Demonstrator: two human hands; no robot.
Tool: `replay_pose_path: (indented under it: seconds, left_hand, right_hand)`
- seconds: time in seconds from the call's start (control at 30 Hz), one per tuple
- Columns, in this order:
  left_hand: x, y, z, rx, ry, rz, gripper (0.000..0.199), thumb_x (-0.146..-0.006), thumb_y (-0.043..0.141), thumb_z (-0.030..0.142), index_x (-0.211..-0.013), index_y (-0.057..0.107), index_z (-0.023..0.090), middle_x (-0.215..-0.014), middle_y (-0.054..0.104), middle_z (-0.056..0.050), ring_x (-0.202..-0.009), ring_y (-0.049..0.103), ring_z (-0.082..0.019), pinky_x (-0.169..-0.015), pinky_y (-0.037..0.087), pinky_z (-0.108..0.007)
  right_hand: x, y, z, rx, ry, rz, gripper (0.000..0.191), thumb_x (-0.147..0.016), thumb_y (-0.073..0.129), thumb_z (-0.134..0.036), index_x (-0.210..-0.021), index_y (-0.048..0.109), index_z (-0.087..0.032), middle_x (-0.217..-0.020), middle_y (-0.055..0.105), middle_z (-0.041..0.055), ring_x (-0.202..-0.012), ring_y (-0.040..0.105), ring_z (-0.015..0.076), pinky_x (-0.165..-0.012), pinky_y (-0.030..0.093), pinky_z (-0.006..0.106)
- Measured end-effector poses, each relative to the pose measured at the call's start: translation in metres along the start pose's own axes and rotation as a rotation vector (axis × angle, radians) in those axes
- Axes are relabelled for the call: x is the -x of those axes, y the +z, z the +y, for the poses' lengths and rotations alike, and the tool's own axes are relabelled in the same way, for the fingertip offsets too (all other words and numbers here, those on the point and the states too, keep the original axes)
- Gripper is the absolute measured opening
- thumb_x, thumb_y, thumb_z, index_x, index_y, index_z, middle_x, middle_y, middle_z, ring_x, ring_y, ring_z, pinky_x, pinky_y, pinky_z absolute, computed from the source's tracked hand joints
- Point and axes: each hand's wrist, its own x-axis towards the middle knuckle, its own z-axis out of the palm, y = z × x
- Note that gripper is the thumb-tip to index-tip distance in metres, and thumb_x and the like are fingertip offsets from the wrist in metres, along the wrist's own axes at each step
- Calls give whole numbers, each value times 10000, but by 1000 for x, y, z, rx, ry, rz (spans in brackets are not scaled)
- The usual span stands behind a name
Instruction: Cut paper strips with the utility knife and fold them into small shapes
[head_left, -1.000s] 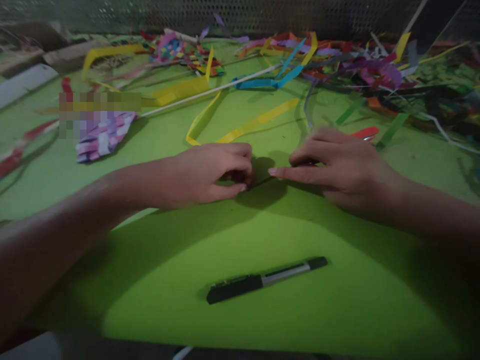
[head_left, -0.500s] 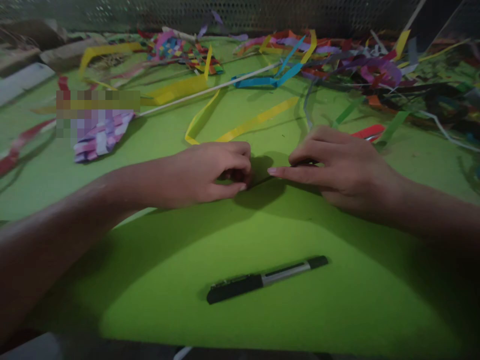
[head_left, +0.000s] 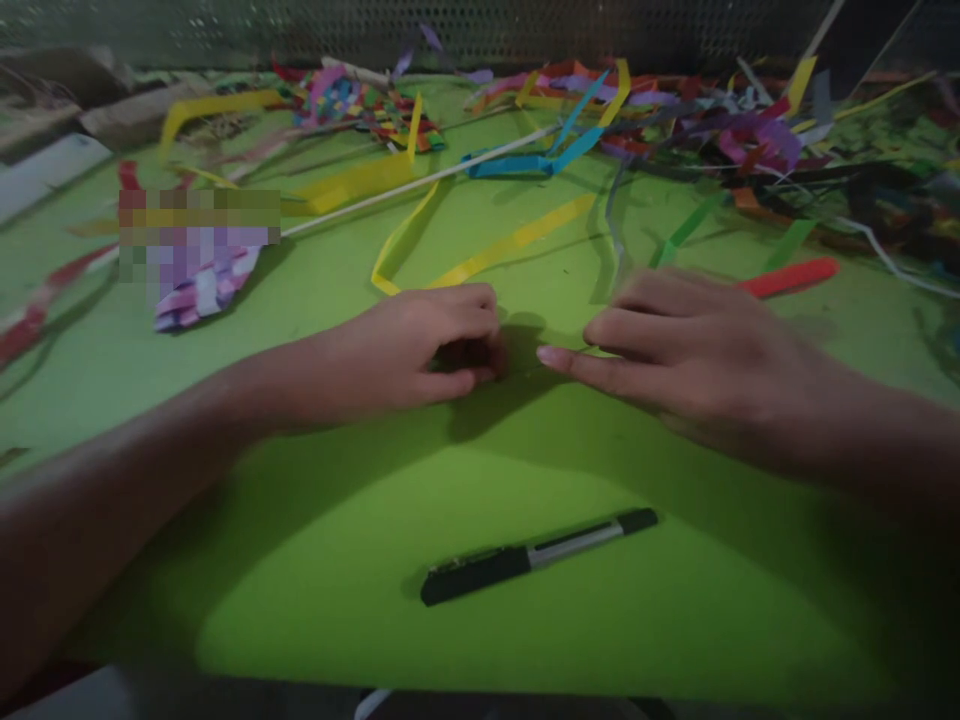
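Note:
My left hand [head_left: 427, 345] rests on the green tabletop at the middle, its fingers curled and thumb drawn in. Whatever they pinch is hidden or too small to name. Just to its right, across a small gap, my right hand [head_left: 690, 360] is closed, with one finger stretched toward the left hand. From behind its knuckles sticks out a red-handled tool [head_left: 795, 278]; the hand covers its other end. In front of both hands lies a black and grey capped pen [head_left: 536, 557].
A woven purple-and-white paper piece [head_left: 214, 285] on a thin stick [head_left: 420, 185] lies at left. Yellow paper strips [head_left: 517, 245] and a blue strip [head_left: 510, 165] lie behind my hands. Tangled coloured strips [head_left: 757, 140] cover the back right. A perforated panel [head_left: 480, 35] stands behind.
My right hand has shifted slightly right and down. The red handle has slid rightward and shows more of its length. My left hand has barely moved; the pen lies as before.

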Motion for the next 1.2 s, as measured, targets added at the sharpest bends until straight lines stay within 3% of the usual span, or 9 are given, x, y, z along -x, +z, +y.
replay_pose_path:
  seconds: [0.17,0.37,0.5,0.63,0.83,0.93,1.07,1.2]
  left_hand:
    - [15,4,-7,12,128,140,220,-1074,551,220,-1070,771,227,-1144,727,-57,-990,719,-179,-926,570,-286]
    - [22,4,-13,-168,261,223,298,-1083,534,151,-1114,811,258,-1208,768,-76,-1050,741,-193,-906,589,-279]
    - [26,-1,-13,-302,282,160,355,-1090,515,161,-1179,823,314,-1244,783,-78,-1077,741,-231,-888,593,-329]
    - [32,-7,-12,-405,301,79,376,-1108,481,157,-1225,816,281,-1163,815,-74,-910,722,-196,-751,577,-315]
    - [40,-3,-26,-514,405,119,403,-1113,482,154,-1371,763,286,-1383,776,-69,-1053,700,-221,-904,608,-379]
    - [37,-3,-25,-535,388,83,445,-1149,386,167,-1321,786,261,-1359,784,-71,-975,690,-203,-867,597,-357]
    - [32,-6,-18,-398,282,30,574,-1192,246,315,-1245,818,315,-1315,795,-32,-930,689,-198,-872,606,-362]
    - [32,-5,-19,-325,183,20,555,-1174,274,430,-1232,822,360,-1289,801,-7,-944,709,-216,-880,622,-373]
  right_hand:
    - [2,6,2,-36,5,1,407,-1205,348,-169,-1434,668,-63,-1009,702,72,-943,592,236,-731,458,375]
    - [3,4,4,-66,12,-13,460,-1214,281,-158,-1440,673,-75,-1035,732,73,-986,617,234,-745,475,375]
    - [6,6,6,-49,7,10,425,-1203,336,-141,-1448,679,-92,-1054,741,69,-1007,631,231,-762,484,365]
    - [6,10,9,-52,35,15,409,-1208,373,-157,-1464,693,-143,-1052,736,40,-967,636,217,-750,512,355]
    - [1,7,15,-75,119,-31,426,-1237,359,-309,-1432,729,-229,-1004,729,-9,-946,655,164,-730,542,314]
    - [0,1,13,-63,100,-17,436,-1232,341,-284,-1459,711,-255,-1002,732,-37,-957,661,153,-757,538,324]
    - [1,-3,8,-17,88,-11,434,-1230,338,-202,-1448,712,-181,-1021,749,12,-946,649,171,-742,531,342]
    - [4,2,10,-39,78,-20,473,-1244,285,-219,-1466,703,-197,-1053,746,7,-948,648,165,-764,534,339]
